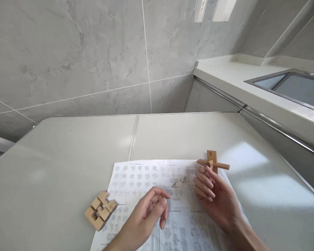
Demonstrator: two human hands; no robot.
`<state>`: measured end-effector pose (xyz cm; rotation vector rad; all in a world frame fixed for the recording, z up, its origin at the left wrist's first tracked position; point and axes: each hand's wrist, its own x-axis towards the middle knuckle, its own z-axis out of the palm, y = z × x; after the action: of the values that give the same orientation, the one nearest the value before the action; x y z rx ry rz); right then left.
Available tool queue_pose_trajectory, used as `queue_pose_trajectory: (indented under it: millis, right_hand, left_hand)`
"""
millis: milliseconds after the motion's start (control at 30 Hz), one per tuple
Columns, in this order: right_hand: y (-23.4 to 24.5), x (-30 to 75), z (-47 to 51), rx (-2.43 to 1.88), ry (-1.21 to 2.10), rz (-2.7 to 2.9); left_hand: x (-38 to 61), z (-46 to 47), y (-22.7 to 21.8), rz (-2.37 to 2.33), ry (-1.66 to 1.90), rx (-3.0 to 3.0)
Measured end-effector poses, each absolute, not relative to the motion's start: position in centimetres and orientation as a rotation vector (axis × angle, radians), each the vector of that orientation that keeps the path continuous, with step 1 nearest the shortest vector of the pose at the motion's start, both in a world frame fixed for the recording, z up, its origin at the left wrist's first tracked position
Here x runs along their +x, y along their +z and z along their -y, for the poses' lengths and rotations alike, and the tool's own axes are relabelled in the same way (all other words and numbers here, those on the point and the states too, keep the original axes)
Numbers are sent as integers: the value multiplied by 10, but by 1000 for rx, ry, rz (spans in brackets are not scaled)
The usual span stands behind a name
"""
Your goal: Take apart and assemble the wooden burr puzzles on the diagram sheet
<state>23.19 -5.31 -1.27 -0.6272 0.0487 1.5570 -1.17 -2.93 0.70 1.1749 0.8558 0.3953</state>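
Note:
My left hand hovers over the middle of a printed paper sheet, fingers loosely bent and apart, with nothing in it. Palm turned up, my right hand is over the sheet's right side, its fingers loosely curled. Just beyond its thumb and index fingertips sits a wooden cross-shaped puzzle, a flat piece marked "2" crossed by a rod and a short peg. Whether the fingertips touch the peg I cannot tell. A wooden block puzzle with notched, interlocked pieces lies at the sheet's left edge, apart from my left hand.
The sheet carries rows of small printed diagrams. Beneath it is a pale table with a seam across its top. A grey tiled wall rises behind. To the right runs a white counter with an inset sink.

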Motion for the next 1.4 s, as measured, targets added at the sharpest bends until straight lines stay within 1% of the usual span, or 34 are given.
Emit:
queue_pose_trajectory:
  millis: [300,600,733,833,967,1033,1133,1200,1400]
  right_hand:
    - [-22,216,57,-687,1689,130]
    - [-23,217,58,-699,1717,184]
    - [-25,218,56,-718,1724,173]
    - [-26,218,55,-730,1724,175]
    - [-25,218,55,-731,1743,188]
    - [-25,218,56,-735,1750,193]
    - [-26,218,56,-735,1757,198]
    - [-27,218,56,-731,1759,202]
    - [-27,219,55,-744,1759,223]
  left_hand:
    - [-11,28,7,-845,403,1171]
    - [-9,30,11,-846,404,1171]
    - [-14,33,23,-899,367,1336]
    - [-31,34,30,-1054,392,1626]
    - [-68,38,27,-1461,701,1958]
    - [-84,43,25,-1736,796,1983]
    - [-100,53,21,-2055,784,1915]
    - [-107,58,17,-2137,733,1897]
    - [-116,63,2,-2162,676,1819]
